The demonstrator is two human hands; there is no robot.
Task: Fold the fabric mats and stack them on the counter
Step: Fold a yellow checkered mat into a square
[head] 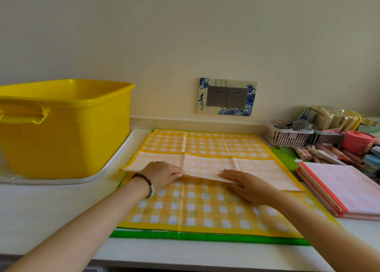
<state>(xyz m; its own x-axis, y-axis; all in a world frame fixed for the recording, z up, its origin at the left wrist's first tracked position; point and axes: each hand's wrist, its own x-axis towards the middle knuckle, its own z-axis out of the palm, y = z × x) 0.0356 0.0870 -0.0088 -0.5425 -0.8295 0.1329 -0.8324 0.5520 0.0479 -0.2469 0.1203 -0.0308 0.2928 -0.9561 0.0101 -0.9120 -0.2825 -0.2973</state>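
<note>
A yellow checked fabric mat (203, 208) lies spread on the white counter (41, 216), on top of a green mat (185, 235) whose edges show at the front and right. A pale band of the yellow mat (207, 166) is folded over across its middle. My left hand (162, 175) rests on that fold's near edge, fingers pointing right; whether they pinch the fabric is unclear. My right hand (245, 186) lies flat on the fold, fingers pointing left. A folded pink mat stack (345, 189) sits at the right.
A large yellow plastic tub (61, 128) stands on a white tray (115, 158) at the left. At the back right are a pink basket (285, 135), a red lidded pot (358, 141), pens (320, 153) and packets. A wall socket (227, 96) is behind the mats.
</note>
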